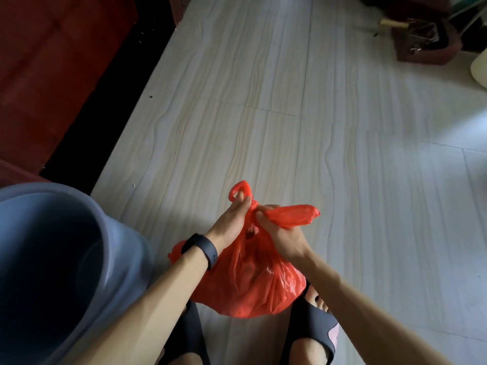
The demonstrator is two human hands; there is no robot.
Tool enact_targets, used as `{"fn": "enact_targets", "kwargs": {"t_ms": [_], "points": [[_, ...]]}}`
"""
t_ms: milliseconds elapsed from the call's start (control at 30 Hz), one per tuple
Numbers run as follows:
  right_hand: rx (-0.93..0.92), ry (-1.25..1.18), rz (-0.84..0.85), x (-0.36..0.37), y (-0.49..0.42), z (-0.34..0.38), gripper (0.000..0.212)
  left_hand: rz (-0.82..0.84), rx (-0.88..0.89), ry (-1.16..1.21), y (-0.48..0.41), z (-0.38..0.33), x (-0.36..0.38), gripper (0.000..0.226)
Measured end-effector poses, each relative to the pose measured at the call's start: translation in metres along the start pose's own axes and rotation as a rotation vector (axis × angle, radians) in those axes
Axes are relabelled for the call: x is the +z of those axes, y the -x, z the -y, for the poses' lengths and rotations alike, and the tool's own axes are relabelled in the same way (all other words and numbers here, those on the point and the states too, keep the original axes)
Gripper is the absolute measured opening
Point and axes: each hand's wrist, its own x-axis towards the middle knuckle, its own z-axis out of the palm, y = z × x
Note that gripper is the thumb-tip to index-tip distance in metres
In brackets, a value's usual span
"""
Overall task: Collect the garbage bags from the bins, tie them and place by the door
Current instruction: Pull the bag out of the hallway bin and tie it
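A full orange-red plastic garbage bag [253, 283] sits on the floor between my feet. My left hand [232, 222] pinches one bag handle, whose loop sticks up past my fingertips. My right hand [279, 230] grips the other handle, which trails off to the right. The two handles cross in a twist between my hands. A grey-blue bin [79, 259] stands at my left, its inside dark with no bag visible in it.
Pale striped floor tiles [290, 114] stretch ahead. A dark red piece of furniture [52, 61] with a black base lies at the left. A dark brown box with clutter [421, 40] stands at the far right. My feet wear dark sandals [311, 330].
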Motion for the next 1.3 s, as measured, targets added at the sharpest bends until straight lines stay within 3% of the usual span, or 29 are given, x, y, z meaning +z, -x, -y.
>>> {"fn": "enact_targets", "kwargs": {"t_ms": [133,233,367,500,567,633,833,1033,1100,1167,1300], "points": [[0.061,-0.031,-0.061,0.008,0.004,0.002,0.016,-0.171,0.034,0.353,0.001,0.003,0.013,0.086],[0.148,-0.172,-0.188,0.011,0.001,0.008,0.024,-0.227,0.038,0.628,0.001,-0.003,0.017,0.063],[0.267,-0.256,-0.300,0.016,0.000,0.012,0.045,-0.226,-0.064,0.934,0.010,-0.015,0.021,0.016],[0.464,-0.911,-0.358,0.011,-0.006,0.016,0.041,-0.199,-0.119,1.167,0.017,-0.020,0.010,0.044],[0.489,-1.166,-0.351,0.004,-0.008,0.017,0.037,-0.229,-0.105,1.226,0.018,-0.018,0.006,0.038],[0.465,-1.172,-0.388,-0.005,-0.010,0.017,0.036,-0.253,-0.106,1.221,0.020,-0.017,0.001,0.026],[0.504,-0.920,-0.597,-0.041,-0.010,-0.005,0.036,-0.369,-0.072,1.069,0.019,-0.006,-0.019,0.020],[0.604,-0.741,-0.737,-0.060,-0.005,-0.024,0.030,-0.482,-0.119,0.936,0.020,0.010,-0.036,0.030],[0.619,-0.708,-0.778,-0.064,-0.002,-0.027,0.027,-0.466,-0.097,0.903,0.021,0.013,-0.035,0.044],[0.632,-0.651,-0.763,-0.070,0.000,-0.028,0.027,-0.406,-0.015,0.841,0.020,0.013,-0.031,0.057],[0.569,-0.680,-0.560,-0.080,-0.001,-0.021,0.024,-0.367,0.175,0.658,0.019,0.004,-0.032,0.044]]}}
